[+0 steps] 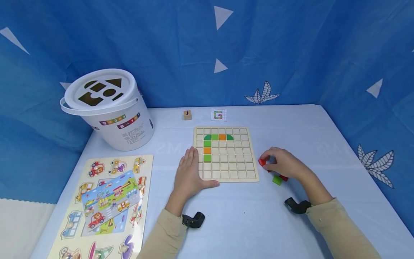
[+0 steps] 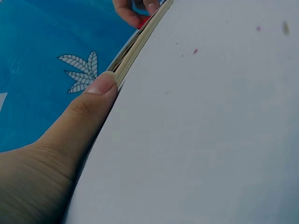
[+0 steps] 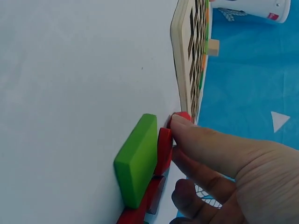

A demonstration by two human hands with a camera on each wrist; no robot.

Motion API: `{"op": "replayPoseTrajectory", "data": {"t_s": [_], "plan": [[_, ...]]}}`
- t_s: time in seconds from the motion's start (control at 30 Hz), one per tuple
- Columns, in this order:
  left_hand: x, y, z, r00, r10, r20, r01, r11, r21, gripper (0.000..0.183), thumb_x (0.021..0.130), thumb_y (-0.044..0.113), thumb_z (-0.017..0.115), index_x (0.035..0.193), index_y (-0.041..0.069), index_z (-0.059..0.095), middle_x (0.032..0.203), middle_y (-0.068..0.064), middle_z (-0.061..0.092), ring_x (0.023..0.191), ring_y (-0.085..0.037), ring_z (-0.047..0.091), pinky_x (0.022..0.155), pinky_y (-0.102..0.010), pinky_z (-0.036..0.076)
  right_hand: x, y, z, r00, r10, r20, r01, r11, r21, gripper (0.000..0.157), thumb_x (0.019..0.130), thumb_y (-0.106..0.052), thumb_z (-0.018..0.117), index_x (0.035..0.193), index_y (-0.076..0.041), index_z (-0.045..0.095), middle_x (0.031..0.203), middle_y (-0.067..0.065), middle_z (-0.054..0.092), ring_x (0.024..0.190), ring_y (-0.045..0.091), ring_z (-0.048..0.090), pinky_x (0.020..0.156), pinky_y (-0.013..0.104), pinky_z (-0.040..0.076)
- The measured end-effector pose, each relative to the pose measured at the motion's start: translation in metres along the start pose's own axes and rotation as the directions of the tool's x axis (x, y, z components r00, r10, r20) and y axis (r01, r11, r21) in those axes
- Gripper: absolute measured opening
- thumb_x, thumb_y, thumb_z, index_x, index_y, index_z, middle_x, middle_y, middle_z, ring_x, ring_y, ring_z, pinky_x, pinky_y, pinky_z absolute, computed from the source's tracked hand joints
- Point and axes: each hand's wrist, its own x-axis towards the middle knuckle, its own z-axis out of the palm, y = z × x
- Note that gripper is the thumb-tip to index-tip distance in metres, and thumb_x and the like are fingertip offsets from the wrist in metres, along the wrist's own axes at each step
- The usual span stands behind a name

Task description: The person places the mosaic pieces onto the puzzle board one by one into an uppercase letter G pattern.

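Between thumb and fingers, my right hand (image 1: 286, 163) pinches a red block (image 1: 262, 162) just off the right edge of a wooden grid board (image 1: 232, 166). My left hand (image 1: 188, 176) lies with its fingers straight along the board's left edge, its thumb at the front corner. Green squares (image 1: 207, 158), orange squares (image 1: 222, 137) and dark green rounded pieces (image 1: 230, 137) sit in the grid, forming a top row and a left column. Beside my right hand, a green block (image 3: 136, 161) and several red blocks (image 3: 163, 151) lie on the table, partly hidden in the head view.
Behind the board lie a pattern card (image 1: 219, 115) showing a G and a small wooden cube (image 1: 187, 115). A white lidded bucket (image 1: 129, 126) stands at the back left. Nearer on the left is a knobbed vehicle puzzle (image 1: 147, 172) with picture cards (image 1: 111, 201) on top.
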Motion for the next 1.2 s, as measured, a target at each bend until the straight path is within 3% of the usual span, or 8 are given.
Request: {"op": "replayPoseTrajectory", "data": {"t_s": [0.17, 0.3, 0.5, 0.63, 0.8, 1.0, 1.2], "plan": [[0.0, 0.0, 0.0, 1.0, 0.004, -0.001, -0.004, 1.0, 0.001, 0.144, 0.055, 0.077, 0.08, 0.159, 0.005, 0.013, 0.169, -0.01, 0.005, 0.157, -0.024, 0.001, 0.127, -0.045, 0.01, 0.001, 0.001, -0.001, 1.0, -0.006, 0.008, 0.006, 0.999, 0.039, 0.024, 0.086, -0.012, 0.076, 0.108, -0.016, 0.066, 0.098, 0.005, 0.063, 0.076, 0.019, 0.053, 0.063, 0.029, 0.05], [0.001, -0.001, 0.001, 1.0, 0.006, -0.001, -0.006, 1.0, 0.002, 0.144, 0.055, 0.078, 0.08, 0.159, 0.006, 0.012, 0.169, -0.009, 0.005, 0.157, -0.024, 0.001, 0.127, -0.045, 0.01, 0.003, -0.003, -0.001, 0.999, -0.02, -0.04, 0.023, 0.997, 0.073, 0.019, 0.09, -0.014, 0.073, 0.106, -0.019, 0.064, 0.097, 0.005, 0.062, 0.072, 0.019, 0.054, 0.059, 0.028, 0.05], [0.001, -0.001, 0.001, 1.0, 0.007, -0.001, -0.007, 1.0, 0.007, 0.144, 0.055, 0.078, 0.08, 0.159, 0.005, 0.012, 0.169, -0.009, 0.005, 0.157, -0.024, 0.001, 0.127, -0.045, 0.011, 0.014, -0.025, 0.004, 0.996, -0.07, -0.05, 0.077, 0.985, 0.152, 0.025, 0.092, -0.016, 0.07, 0.117, -0.019, 0.064, 0.104, 0.005, 0.06, 0.066, 0.021, 0.053, 0.051, 0.027, 0.049], [0.001, -0.001, 0.0, 1.0, 0.005, 0.003, -0.005, 1.0, 0.011, 0.144, 0.055, 0.079, 0.079, 0.159, 0.005, 0.013, 0.169, -0.009, 0.006, 0.157, -0.024, 0.002, 0.127, -0.045, 0.011, 0.025, -0.045, 0.014, 0.99, -0.138, -0.016, 0.138, 0.974, 0.18, 0.032, 0.095, -0.014, 0.065, 0.127, -0.019, 0.064, 0.107, 0.004, 0.06, 0.069, 0.02, 0.051, 0.055, 0.027, 0.046], [0.001, -0.001, 0.001, 1.0, 0.008, -0.005, -0.008, 1.0, 0.013, 0.142, 0.056, 0.079, 0.079, 0.159, 0.005, 0.014, 0.168, -0.01, 0.007, 0.157, -0.025, 0.003, 0.127, -0.045, 0.012, 0.04, -0.065, 0.03, 0.974, -0.227, 0.011, 0.22, 0.955, 0.201, 0.028, 0.097, -0.016, 0.065, 0.124, -0.019, 0.066, 0.104, 0.001, 0.063, 0.071, 0.019, 0.052, 0.061, 0.027, 0.047], [0.001, -0.002, 0.001, 1.0, 0.01, -0.004, -0.01, 1.0, 0.028, 0.142, 0.057, 0.08, 0.076, 0.159, 0.004, 0.014, 0.168, -0.01, 0.007, 0.157, -0.025, 0.003, 0.127, -0.045, 0.012, 0.053, -0.085, 0.045, 0.966, -0.255, 0.035, 0.242, 0.946, 0.218, 0.029, 0.093, -0.019, 0.07, 0.122, -0.023, 0.069, 0.095, -0.003, 0.064, 0.071, 0.018, 0.054, 0.059, 0.025, 0.046], [0.001, -0.002, 0.0, 1.0, 0.019, -0.002, -0.019, 0.999, 0.045, 0.141, 0.058, 0.083, 0.074, 0.159, 0.004, 0.015, 0.168, -0.011, 0.008, 0.157, -0.025, 0.004, 0.127, -0.046, 0.013, 0.06, -0.104, 0.058, 0.954, -0.291, 0.065, 0.273, 0.941, 0.201, 0.031, 0.091, -0.018, 0.072, 0.122, -0.024, 0.071, 0.099, -0.006, 0.068, 0.078, 0.015, 0.058, 0.069, 0.027, 0.053]]}}
